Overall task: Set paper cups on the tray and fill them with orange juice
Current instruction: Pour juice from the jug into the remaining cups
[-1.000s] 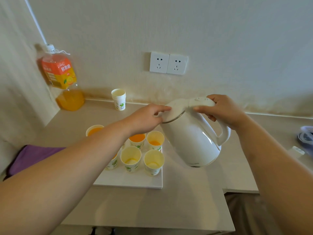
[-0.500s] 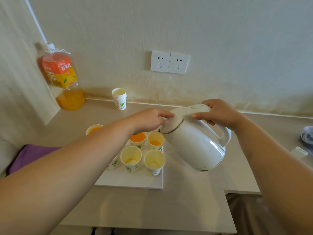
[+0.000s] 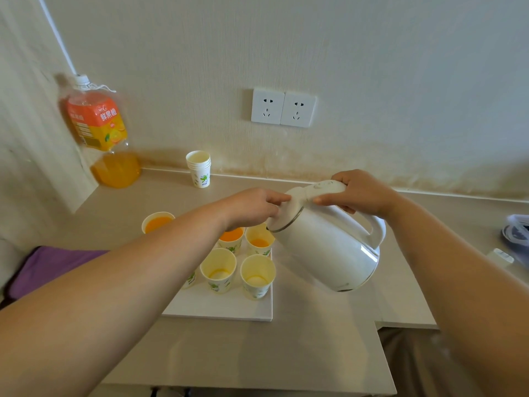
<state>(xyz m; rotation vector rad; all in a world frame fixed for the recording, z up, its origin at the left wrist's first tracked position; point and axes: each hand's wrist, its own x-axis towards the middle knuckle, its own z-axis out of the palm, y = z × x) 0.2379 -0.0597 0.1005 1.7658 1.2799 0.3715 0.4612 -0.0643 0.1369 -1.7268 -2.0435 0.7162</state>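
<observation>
A double wall socket (image 3: pixel 283 107) sits above the counter (image 3: pixel 286 353); purple cloth (image 3: pixel 51 267) lies at left.

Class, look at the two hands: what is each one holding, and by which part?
The right hand grips the white kettle by the top of its handle. The left hand holds nothing; its fingertips touch the kettle's lid.

Lit softly and evenly; faintly shadowed beneath the white plastic kettle (image 3: pixel 320 253), glare-streaked along its side; bowed near the edges.
</observation>
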